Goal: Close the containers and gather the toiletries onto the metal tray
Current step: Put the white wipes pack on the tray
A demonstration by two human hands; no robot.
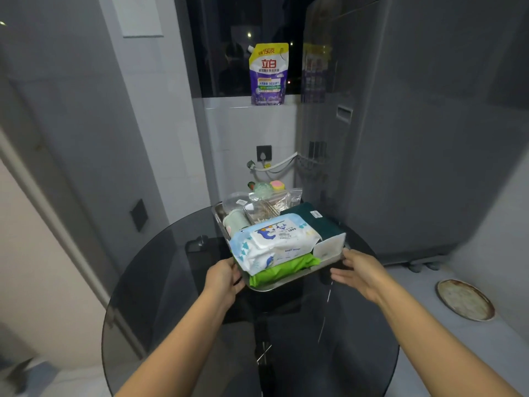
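Observation:
The metal tray (275, 285) sits on the far half of a round dark glass table (177, 316). It is piled with a white-and-blue wipes pack (276, 243) on top of a green pack (286, 267), a white box (329, 247), a dark green folded item (315, 222), a pale green cylinder (236, 222), a clear container (259, 214) and plastic bags (274, 197). My left hand (223, 279) grips the tray's near left edge. My right hand (357, 272) is at the near right corner, fingers straight and fingertips against the rim.
A grey washing machine (415, 138) stands close on the right. A purple-and-yellow detergent pouch (267, 74) stands on the window sill. Small colourful items (273, 185) lie behind the tray. A round plate (465, 299) lies on the floor at the right. The wall is on the left.

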